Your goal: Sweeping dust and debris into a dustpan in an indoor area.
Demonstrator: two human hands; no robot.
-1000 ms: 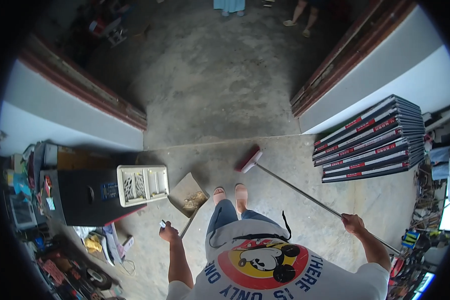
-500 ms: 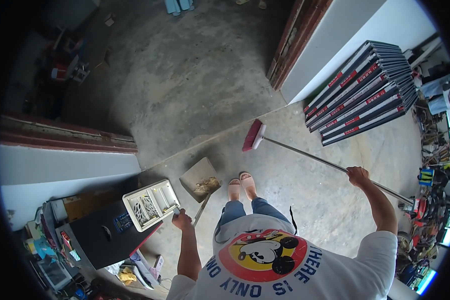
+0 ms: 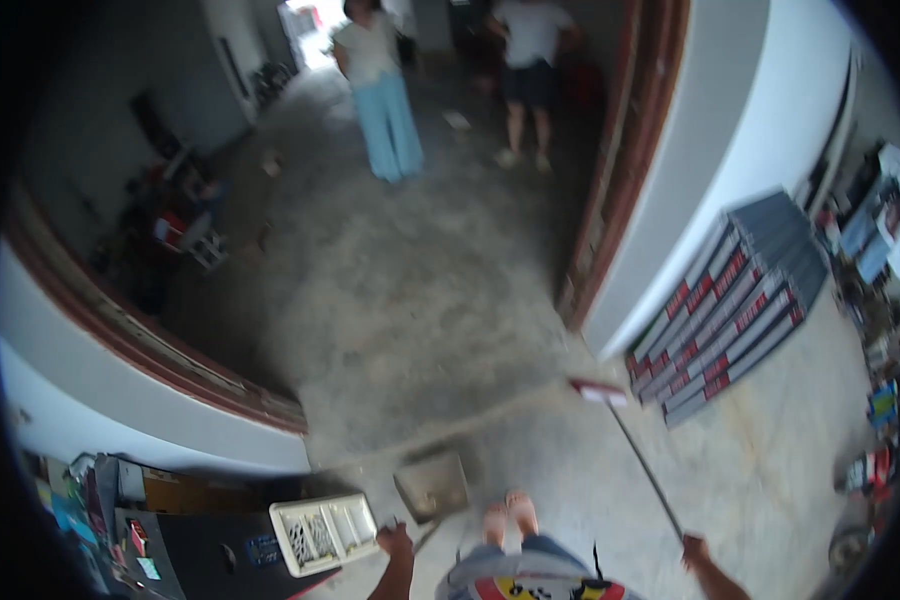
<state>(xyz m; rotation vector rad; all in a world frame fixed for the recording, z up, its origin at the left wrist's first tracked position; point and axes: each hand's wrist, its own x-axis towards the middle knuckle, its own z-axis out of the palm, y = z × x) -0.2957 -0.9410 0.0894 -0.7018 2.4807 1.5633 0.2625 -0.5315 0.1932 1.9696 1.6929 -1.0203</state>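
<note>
My right hand (image 3: pixel 695 553) is closed around the thin metal handle of a broom (image 3: pixel 652 475). The broom's dark red head with white base (image 3: pixel 600 392) lies on the floor ahead and to the right, by the threshold line. On the left, my left hand (image 3: pixel 394 540) is closed, apparently on the upper end of a long-handled dustpan (image 3: pixel 448 475); its grip is mostly hidden by the fingers. The dustpan rests on the floor in front of my feet, slightly left, with some light brown debris in it. A cream divided tray (image 3: pixel 282 540) is just left of that hand.
The tray sits over a black cabinet (image 3: pixel 185 545). A stack of long dark boxes (image 3: pixel 730 310) leans by the right wall. Reddish door frames (image 3: pixel 615 180) flank the wide opening. Beyond it stand two people, one in light blue trousers (image 3: pixel 390 130), one in dark shorts (image 3: pixel 530 88).
The view has tilted up, bringing both standing people further into sight. The broom head has moved right, toward the right door frame and stacked boxes. Both hands keep their hold.
</note>
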